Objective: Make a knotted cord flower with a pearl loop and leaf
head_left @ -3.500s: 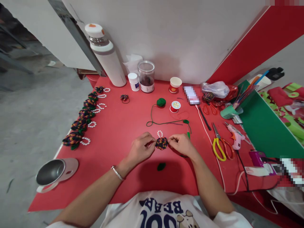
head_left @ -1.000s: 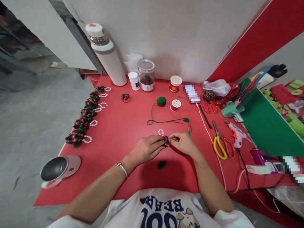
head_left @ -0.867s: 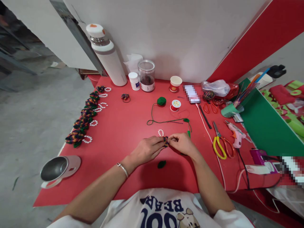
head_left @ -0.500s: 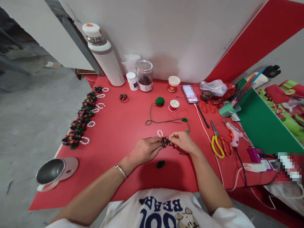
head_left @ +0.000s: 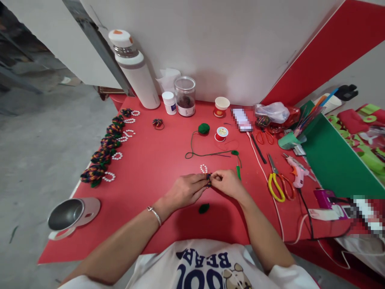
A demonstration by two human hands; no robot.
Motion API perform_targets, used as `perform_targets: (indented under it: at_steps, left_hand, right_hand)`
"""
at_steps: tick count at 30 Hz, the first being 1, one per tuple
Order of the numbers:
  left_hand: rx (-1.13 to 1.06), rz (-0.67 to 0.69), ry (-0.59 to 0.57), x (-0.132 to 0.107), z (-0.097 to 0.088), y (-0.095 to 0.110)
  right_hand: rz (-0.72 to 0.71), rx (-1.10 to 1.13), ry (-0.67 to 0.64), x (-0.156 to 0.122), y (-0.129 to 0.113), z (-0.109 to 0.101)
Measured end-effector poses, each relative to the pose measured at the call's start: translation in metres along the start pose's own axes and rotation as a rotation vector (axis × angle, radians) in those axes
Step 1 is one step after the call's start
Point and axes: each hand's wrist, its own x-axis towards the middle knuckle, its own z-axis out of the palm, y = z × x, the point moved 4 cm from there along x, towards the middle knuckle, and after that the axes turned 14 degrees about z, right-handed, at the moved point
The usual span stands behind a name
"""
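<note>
A small multicoloured crocheted yarn piece (head_left: 208,180) is between my hands, with a loop of white beads (head_left: 203,168) beside its far edge. My left hand (head_left: 188,189) grips it from the left, fingers closed. From the right, my right hand (head_left: 225,182) pinches its edge, and the fingers cover much of the piece. A green crocheted leaf (head_left: 203,208) lies on the table nearer my body. Just beyond my right hand is a green-handled hook (head_left: 238,172), close to a small green crocheted piece (head_left: 235,153) on a strand from a green yarn ball (head_left: 203,129).
Several finished yarn pieces with bead loops (head_left: 92,174) line the left edge, above a mug (head_left: 86,210). A tall flask (head_left: 138,80), a jar (head_left: 185,98) and a paper cup (head_left: 221,106) stand at the back. Scissors (head_left: 276,186), a glue gun (head_left: 297,172) and cables lie right.
My right hand has moved slightly left, closer against the yarn piece, and now covers more of it. More of the green hook handle shows. The camera view has shifted a little.
</note>
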Motion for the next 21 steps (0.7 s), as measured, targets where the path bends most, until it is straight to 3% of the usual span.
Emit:
perform_targets:
  at_steps: [8,15,19,21]
  left_hand:
    - [0.031,0.001,-0.005,0.003,0.001,0.003]
    - [0.021,-0.006,0.043,0.000,0.003,0.004]
    - [0.024,0.035,0.088,-0.001,0.001,0.006]
    - [0.022,-0.005,0.102,-0.001,-0.001,0.005]
  right_hand:
    - [0.183,0.386,-0.255,0.000,0.003,0.002]
    - [0.173,0.372,-0.268,-0.001,-0.003,-0.008]
    - [0.178,0.354,-0.192,0.003,0.006,-0.018]
    - [0.176,0.331,-0.172,0.005,0.011,-0.019]
